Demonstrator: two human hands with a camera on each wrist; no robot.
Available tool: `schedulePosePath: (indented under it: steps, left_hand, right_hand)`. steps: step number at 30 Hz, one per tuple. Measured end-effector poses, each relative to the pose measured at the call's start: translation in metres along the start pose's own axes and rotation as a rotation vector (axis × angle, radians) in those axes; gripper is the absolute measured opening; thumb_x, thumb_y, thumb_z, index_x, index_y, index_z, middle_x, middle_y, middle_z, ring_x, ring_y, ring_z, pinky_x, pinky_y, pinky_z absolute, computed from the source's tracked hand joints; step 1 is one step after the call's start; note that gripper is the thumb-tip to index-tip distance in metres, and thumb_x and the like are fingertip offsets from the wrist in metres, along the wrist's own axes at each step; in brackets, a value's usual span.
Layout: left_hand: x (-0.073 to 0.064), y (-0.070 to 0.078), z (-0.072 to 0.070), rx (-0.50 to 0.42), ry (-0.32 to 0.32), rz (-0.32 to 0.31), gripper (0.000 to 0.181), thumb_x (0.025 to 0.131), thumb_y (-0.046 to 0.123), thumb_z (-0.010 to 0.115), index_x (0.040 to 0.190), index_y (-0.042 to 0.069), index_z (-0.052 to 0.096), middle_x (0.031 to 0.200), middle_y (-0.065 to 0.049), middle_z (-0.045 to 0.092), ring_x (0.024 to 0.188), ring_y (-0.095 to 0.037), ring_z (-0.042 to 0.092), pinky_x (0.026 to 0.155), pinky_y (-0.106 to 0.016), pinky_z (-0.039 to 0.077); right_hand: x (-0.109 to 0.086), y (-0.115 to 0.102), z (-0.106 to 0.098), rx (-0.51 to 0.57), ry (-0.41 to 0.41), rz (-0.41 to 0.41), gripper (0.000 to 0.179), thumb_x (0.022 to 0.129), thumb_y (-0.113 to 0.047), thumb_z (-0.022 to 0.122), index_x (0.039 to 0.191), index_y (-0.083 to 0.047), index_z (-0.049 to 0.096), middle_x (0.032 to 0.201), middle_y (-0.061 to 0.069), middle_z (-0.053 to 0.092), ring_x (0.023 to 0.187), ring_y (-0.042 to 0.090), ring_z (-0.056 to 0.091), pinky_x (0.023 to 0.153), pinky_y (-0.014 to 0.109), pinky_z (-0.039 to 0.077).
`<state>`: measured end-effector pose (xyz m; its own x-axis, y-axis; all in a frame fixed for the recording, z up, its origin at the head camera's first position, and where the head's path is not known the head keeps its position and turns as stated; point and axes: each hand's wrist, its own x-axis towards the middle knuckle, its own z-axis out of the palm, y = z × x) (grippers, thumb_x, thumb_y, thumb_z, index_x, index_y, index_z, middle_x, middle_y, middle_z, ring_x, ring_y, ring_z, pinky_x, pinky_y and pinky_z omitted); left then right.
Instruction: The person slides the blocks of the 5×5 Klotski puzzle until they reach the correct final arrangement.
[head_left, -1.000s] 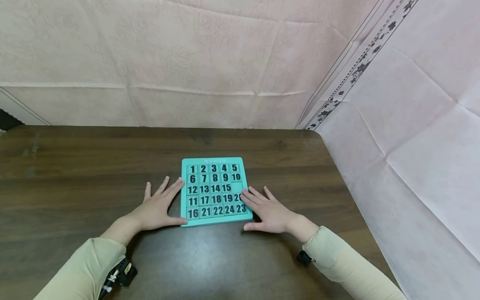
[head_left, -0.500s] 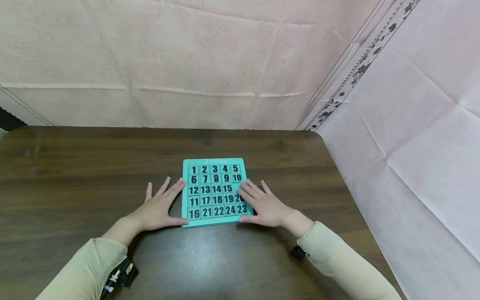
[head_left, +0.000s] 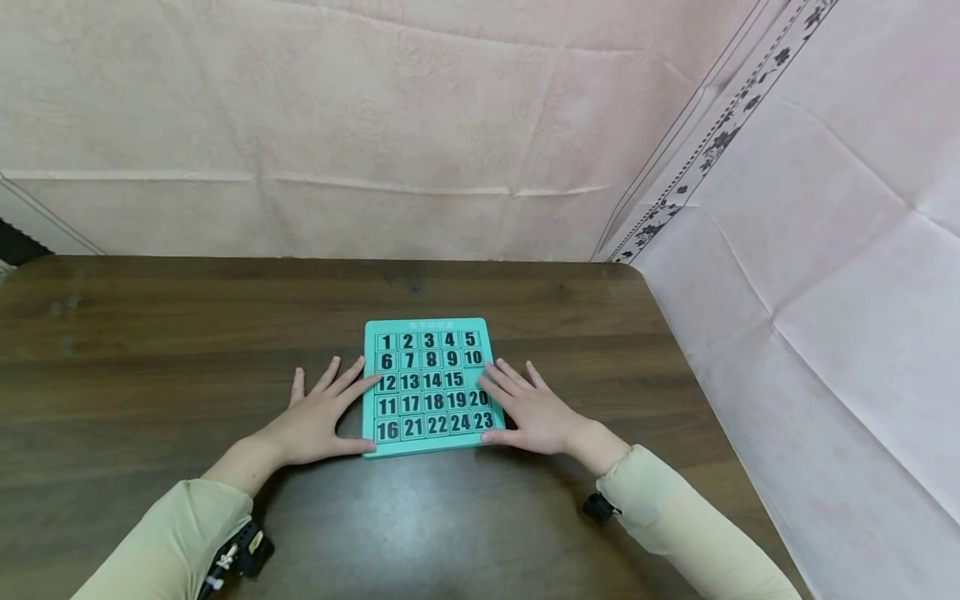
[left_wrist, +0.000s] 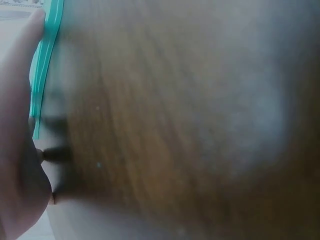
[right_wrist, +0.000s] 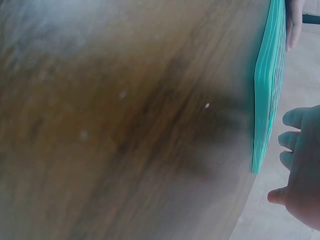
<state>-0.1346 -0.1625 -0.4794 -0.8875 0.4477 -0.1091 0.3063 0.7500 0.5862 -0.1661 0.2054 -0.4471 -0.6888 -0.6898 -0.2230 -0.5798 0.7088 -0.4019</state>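
Note:
A turquoise sliding number puzzle [head_left: 432, 390] lies flat on the wooden table, its rows of black-numbered tiles facing up. One blank slot [head_left: 470, 377] shows to the right of tile 15. My left hand [head_left: 311, 423] is spread at the puzzle's left side, index fingertip on tile 12 [head_left: 387, 382] and thumb at the lower left corner. On the other side, my right hand [head_left: 538, 418] has its fingers extended over the right edge, by the blank slot and tile 20 [head_left: 477, 398], with its thumb by the lower right corner. The wrist views show the puzzle's side edge [left_wrist: 50, 45] beside each hand.
The brown wooden table [head_left: 187, 325] has a straight far edge and a rounded right corner. Pale patterned cloth [head_left: 375, 125] hangs behind it, and a white cloth [head_left: 840, 292] covers the right side. Black wrist devices [head_left: 255, 548] sit under both sleeves.
My left index finger has moved from the puzzle's left edge onto tile 12. The right hand has shifted slightly left and away from me, its fingertips now by the blank slot. Tile order looks unchanged.

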Motion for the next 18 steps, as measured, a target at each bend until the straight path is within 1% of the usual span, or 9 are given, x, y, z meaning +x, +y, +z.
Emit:
schedulePosePath:
  steps: [3,4,7,9,10,11,14,15,18]
  left_hand:
    - [0.000,0.000,-0.001,0.019,-0.004,0.003,0.103,0.087,0.057,0.085,0.169,0.015,0.041,0.181,-0.024,0.023,0.164,-0.064,0.013,0.119,-0.093,-0.005]
    - [0.000,0.000,-0.001,0.024,-0.005,0.003,0.103,0.087,0.057,0.085,0.169,0.015,0.041,0.181,-0.024,0.022,0.164,-0.064,0.013,0.118,-0.093,-0.005]
    - [-0.001,0.000,0.000,0.020,-0.002,-0.003,0.106,0.087,0.057,0.086,0.170,0.013,0.037,0.181,-0.024,0.023,0.165,-0.063,0.013,0.119,-0.093,-0.006]
    - [-0.001,0.001,0.000,0.010,0.001,-0.007,0.109,0.086,0.057,0.086,0.171,0.011,0.034,0.181,-0.024,0.023,0.165,-0.062,0.012,0.119,-0.092,-0.007]
    - [-0.001,0.000,0.001,0.003,0.003,-0.010,0.111,0.086,0.057,0.087,0.171,0.010,0.033,0.181,-0.024,0.023,0.165,-0.062,0.012,0.120,-0.092,-0.008]
    - [-0.001,0.000,0.001,-0.005,0.006,-0.011,0.113,0.086,0.057,0.087,0.171,0.009,0.032,0.181,-0.024,0.023,0.165,-0.061,0.011,0.120,-0.091,-0.008]
    - [-0.001,0.000,0.002,-0.015,0.009,-0.013,0.114,0.085,0.056,0.088,0.171,0.008,0.031,0.181,-0.024,0.023,0.166,-0.061,0.011,0.120,-0.091,-0.009]
    - [-0.001,0.000,0.002,-0.017,0.009,-0.016,0.114,0.085,0.056,0.088,0.171,0.008,0.031,0.181,-0.024,0.023,0.166,-0.061,0.011,0.120,-0.091,-0.009]
    - [0.000,0.000,0.002,-0.018,0.008,-0.023,0.114,0.085,0.056,0.088,0.171,0.007,0.032,0.181,-0.024,0.024,0.166,-0.061,0.011,0.120,-0.090,-0.009]
  right_hand:
    - [0.000,-0.004,-0.003,0.006,-0.010,0.011,0.091,0.106,-0.059,0.060,0.170,-0.001,0.033,0.182,0.022,0.023,0.172,0.045,0.014,0.135,0.075,0.004]
    - [0.001,0.001,0.002,0.006,0.002,-0.001,0.091,0.107,-0.061,0.057,0.171,-0.002,0.031,0.183,0.020,0.022,0.173,0.041,0.013,0.136,0.073,0.003]
    - [0.005,0.000,0.003,0.028,0.007,-0.016,0.094,0.106,-0.068,0.054,0.172,-0.005,0.030,0.184,0.018,0.020,0.174,0.039,0.011,0.137,0.072,0.001]
    - [0.010,0.002,0.009,0.022,0.020,-0.039,0.095,0.107,-0.072,0.048,0.174,-0.007,0.027,0.185,0.016,0.018,0.175,0.035,0.009,0.137,0.070,-0.002]
    - [0.013,0.000,0.010,0.017,0.018,-0.040,0.095,0.107,-0.071,0.049,0.174,-0.007,0.027,0.185,0.016,0.017,0.175,0.035,0.008,0.137,0.070,-0.002]
    - [0.016,-0.008,0.006,0.012,0.003,-0.030,0.093,0.107,-0.066,0.054,0.173,-0.006,0.028,0.184,0.018,0.018,0.174,0.037,0.009,0.137,0.071,0.000]
    - [0.028,-0.021,0.008,-0.056,-0.017,-0.016,0.088,0.109,-0.057,0.058,0.173,-0.007,0.027,0.185,0.017,0.016,0.174,0.036,0.009,0.138,0.070,0.002]
    - [0.032,-0.031,0.003,-0.074,-0.037,-0.003,0.087,0.107,-0.052,0.063,0.173,-0.005,0.029,0.184,0.018,0.017,0.174,0.038,0.010,0.137,0.071,0.004]
    - [0.047,-0.044,0.007,-0.129,-0.059,0.002,0.087,0.108,-0.054,0.062,0.174,-0.009,0.028,0.185,0.015,0.015,0.174,0.034,0.010,0.138,0.068,0.005]
